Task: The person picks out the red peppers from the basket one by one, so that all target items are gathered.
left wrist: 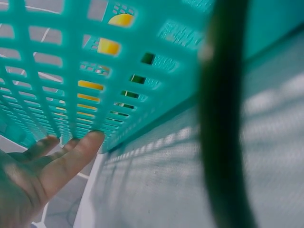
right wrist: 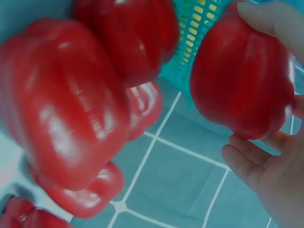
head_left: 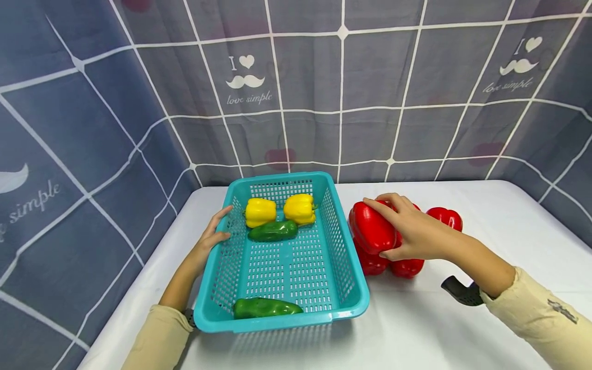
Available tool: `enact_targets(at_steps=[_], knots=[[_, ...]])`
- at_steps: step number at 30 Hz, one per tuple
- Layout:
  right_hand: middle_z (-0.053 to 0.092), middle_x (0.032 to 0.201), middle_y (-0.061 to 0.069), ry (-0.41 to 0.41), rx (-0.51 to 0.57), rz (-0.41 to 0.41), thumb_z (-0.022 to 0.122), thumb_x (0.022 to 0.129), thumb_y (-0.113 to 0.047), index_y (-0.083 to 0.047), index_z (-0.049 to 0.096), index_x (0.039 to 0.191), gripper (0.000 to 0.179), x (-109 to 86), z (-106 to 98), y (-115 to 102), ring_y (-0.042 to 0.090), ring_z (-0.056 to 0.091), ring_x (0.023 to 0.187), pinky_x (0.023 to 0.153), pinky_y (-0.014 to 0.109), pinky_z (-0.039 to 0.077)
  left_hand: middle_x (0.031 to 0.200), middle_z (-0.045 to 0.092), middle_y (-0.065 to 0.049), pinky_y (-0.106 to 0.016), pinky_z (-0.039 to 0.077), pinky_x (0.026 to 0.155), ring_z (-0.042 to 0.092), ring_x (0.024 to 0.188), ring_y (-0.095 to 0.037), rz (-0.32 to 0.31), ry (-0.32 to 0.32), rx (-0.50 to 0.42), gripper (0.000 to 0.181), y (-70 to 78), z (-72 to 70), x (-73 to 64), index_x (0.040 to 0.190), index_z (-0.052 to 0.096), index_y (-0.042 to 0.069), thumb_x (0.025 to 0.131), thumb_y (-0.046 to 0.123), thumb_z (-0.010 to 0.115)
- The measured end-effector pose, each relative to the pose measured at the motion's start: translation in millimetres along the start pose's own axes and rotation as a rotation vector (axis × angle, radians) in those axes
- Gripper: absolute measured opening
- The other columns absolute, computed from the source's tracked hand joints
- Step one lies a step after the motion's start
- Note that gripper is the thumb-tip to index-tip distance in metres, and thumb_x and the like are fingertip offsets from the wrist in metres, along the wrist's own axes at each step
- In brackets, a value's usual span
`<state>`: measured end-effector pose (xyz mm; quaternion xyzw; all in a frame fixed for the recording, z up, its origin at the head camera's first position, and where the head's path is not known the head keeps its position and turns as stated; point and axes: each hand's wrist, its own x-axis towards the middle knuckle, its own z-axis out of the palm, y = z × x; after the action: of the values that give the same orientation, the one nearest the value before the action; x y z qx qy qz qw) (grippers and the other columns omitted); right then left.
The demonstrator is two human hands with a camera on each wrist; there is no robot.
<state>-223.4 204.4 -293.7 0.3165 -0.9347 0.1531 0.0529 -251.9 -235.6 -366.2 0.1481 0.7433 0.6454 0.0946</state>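
Observation:
My right hand point(head_left: 423, 231) grips a red bell pepper point(head_left: 371, 228), lifted over several other red bell peppers point(head_left: 408, 268) heaped right of the basket. In the right wrist view, thumb and fingers hold the red bell pepper point(right wrist: 244, 78) from opposite sides. My left hand point(head_left: 207, 245) is at the left side of a turquoise plastic basket point(head_left: 287, 326). Its extended fingers point(left wrist: 76, 161) touch the outside of the perforated wall in the left wrist view. Inside the basket lie two yellow bell peppers point(head_left: 260, 213) and two green peppers point(head_left: 268, 308), one near the back and one along the front wall.
The basket stands on a white-covered table point(head_left: 499, 241). A grey-blue checked cloth point(head_left: 305, 133) hangs behind and at the sides. One red pepper point(head_left: 445, 218) lies farther right, behind my right wrist. Black straps are on both wrists.

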Motion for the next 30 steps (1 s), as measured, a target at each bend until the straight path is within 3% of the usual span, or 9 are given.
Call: enact_targets(at_steps=[12, 20, 30], knots=[[0.038, 0.127, 0.011, 0.041, -0.007, 0.003, 0.082, 0.059, -0.021, -0.018, 0.028, 0.142, 0.099, -16.3, -3, 17, 0.031, 0.036, 0.114, 0.068, 0.042, 0.054, 0.152, -0.003, -0.012, -0.029, 0.047, 0.081, 0.028, 0.123, -0.042, -0.008, 0.008, 0.015, 0.063, 1.9, -0.7, -4.6, 0.147, 0.008, 0.021, 0.090, 0.008, 0.032], [0.038, 0.125, 0.014, 0.063, 0.003, 0.029, 0.084, 0.056, -0.020, -0.015, 0.030, 0.141, 0.100, -25.2, -2, 27, 0.033, 0.036, 0.113, 0.067, 0.043, 0.053, 0.152, -0.005, -0.013, -0.034, 0.042, 0.087, 0.020, 0.128, -0.042, 0.008, 0.005, 0.032, 0.064, 1.0, -0.2, -3.5, 0.147, 0.007, 0.020, 0.090, 0.008, 0.032], [0.038, 0.121, 0.015, 0.164, 0.016, 0.041, 0.082, 0.056, -0.014, -0.011, 0.033, 0.139, 0.097, -49.3, 1, 47, 0.034, 0.037, 0.106, 0.068, 0.045, 0.051, 0.152, -0.005, -0.009, -0.024, 0.039, 0.087, 0.016, 0.132, -0.039, 0.009, 0.022, 0.082, 0.063, 1.2, 2.0, -1.2, 0.147, 0.008, 0.020, 0.090, 0.010, 0.034]])
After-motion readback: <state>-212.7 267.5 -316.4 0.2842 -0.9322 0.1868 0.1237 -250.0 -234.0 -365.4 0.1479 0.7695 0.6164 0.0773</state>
